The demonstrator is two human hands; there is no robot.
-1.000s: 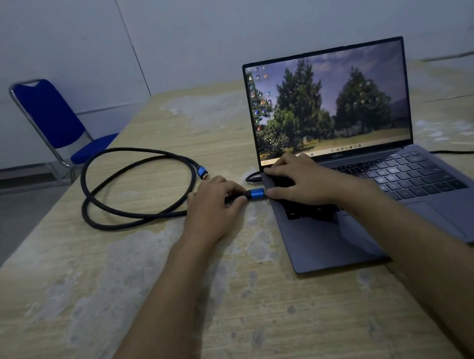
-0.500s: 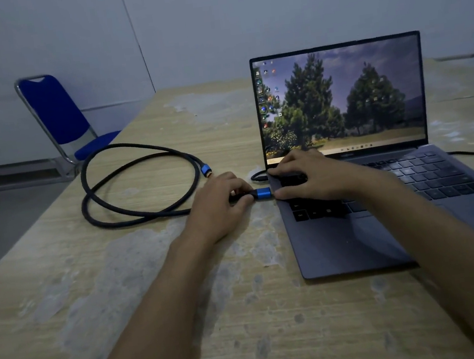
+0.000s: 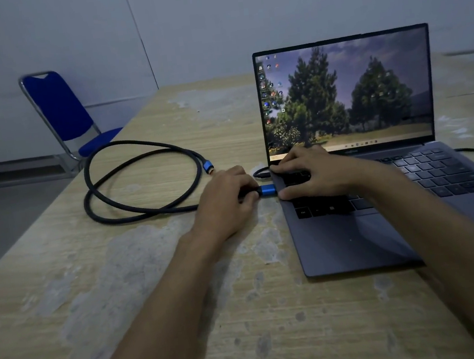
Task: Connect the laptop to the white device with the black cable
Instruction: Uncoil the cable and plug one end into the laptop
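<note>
Braided black cable (image 3: 132, 213), left hand (image 3: 226, 201) fingers pinching blue plug (image 3: 267, 190), right hand (image 3: 315, 174) flat on laptop (image 3: 356, 239)

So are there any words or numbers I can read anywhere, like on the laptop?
Nothing here can be read for sure.
Keys on the laptop: the bottom-left one may read "Ctrl", but it is too blurred to be sure; the others are unreadable.
Logo under the screen: too small and blurred to read.
Screen icons and taskbar: too small to read.
Cable and chair: no writing shows.
</note>
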